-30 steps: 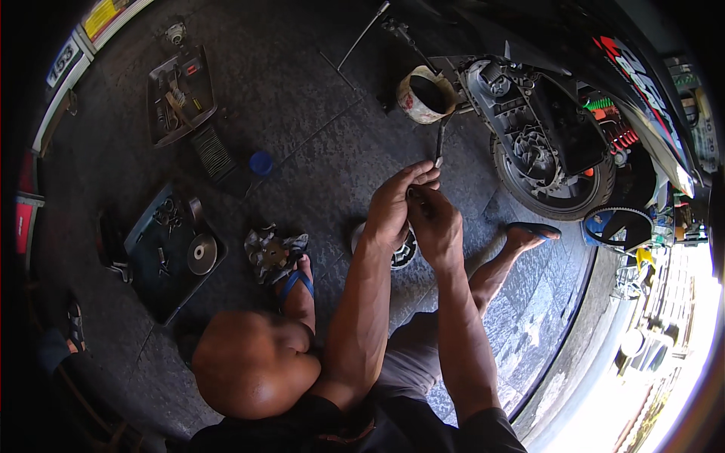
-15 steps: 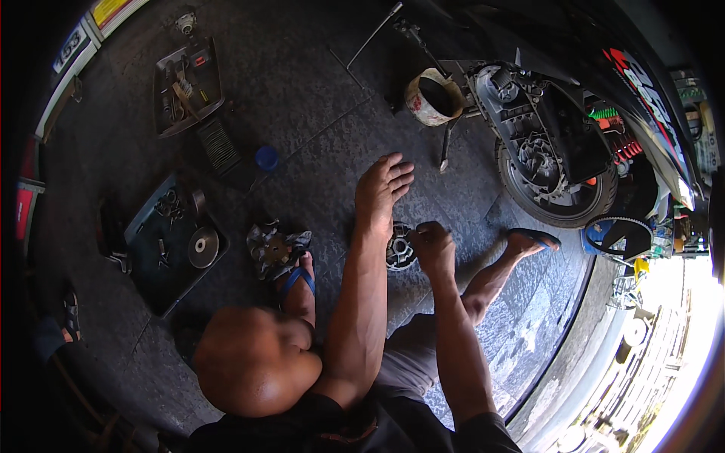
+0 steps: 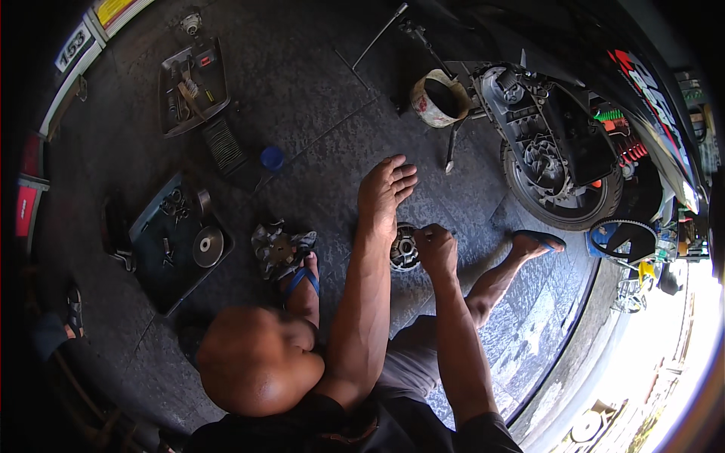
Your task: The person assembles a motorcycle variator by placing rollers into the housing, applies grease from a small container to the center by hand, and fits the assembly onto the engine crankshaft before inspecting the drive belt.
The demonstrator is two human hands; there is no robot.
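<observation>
My left hand is stretched out above the floor, its fingers extended and slightly bent, with nothing visible in it. Just right of and nearer than it, my right hand is closed in a pinch. Anything between its fingertips is too small or hidden to make out. Between my two forearms, a round, slotted metal scooter part shows on the floor, partly covered by the left wrist and right fingers. Beside my left foot, another toothed metal part rests on a crumpled cloth.
A scooter with its side casing open and a rear wheel stands at right. Near it is a round tin. At left are a dark tray with metal parts, a tool tray and a blue cap.
The right hand's fingers were blurred and now show as a clear pinch beside the round part. The left hand keeps its pose. The whole view has shifted slightly.
</observation>
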